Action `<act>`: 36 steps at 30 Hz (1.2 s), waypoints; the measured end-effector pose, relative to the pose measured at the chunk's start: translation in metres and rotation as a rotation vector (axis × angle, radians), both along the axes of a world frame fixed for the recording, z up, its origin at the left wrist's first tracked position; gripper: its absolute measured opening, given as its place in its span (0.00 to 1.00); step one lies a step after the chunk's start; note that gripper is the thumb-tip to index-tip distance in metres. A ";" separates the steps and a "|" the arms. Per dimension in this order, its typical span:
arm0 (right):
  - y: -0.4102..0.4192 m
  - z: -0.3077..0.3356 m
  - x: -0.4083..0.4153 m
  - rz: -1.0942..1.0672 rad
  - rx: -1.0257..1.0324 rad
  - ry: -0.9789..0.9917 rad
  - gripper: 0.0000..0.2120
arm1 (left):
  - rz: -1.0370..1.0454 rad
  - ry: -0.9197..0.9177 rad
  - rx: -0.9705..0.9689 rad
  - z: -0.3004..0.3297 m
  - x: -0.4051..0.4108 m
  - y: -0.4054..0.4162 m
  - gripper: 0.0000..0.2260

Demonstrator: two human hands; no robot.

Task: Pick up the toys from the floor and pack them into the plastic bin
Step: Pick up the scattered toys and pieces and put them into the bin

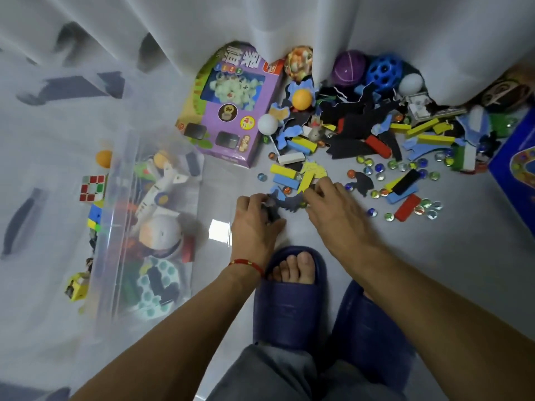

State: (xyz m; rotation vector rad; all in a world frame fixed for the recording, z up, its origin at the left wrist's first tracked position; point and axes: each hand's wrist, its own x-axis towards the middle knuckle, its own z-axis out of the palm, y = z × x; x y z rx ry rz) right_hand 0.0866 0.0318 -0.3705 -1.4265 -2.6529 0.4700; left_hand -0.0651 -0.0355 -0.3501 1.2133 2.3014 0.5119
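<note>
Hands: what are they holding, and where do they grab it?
Left hand grips dark foam pieces by their left ends; right hand pinches small pieces at the pile's edge.

Soft, even daylight filters through the sheer curtain (pixel 86 68) above my hands; a bright glare patch (pixel 219 230) shines on the floor below it; edges bend with wide-angle distortion; everything looks slightly soft.
</note>
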 end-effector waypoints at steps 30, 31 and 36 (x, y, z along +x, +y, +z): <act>-0.021 0.022 -0.014 -0.096 -0.329 0.019 0.12 | 0.361 -0.429 0.000 0.005 -0.008 -0.004 0.06; -0.021 0.020 -0.011 -0.104 -0.345 0.046 0.11 | 0.315 -0.347 0.011 0.005 -0.007 -0.001 0.06; -0.021 0.027 0.004 -0.688 -1.001 0.786 0.02 | 0.103 -0.155 -0.022 0.004 -0.004 0.004 0.16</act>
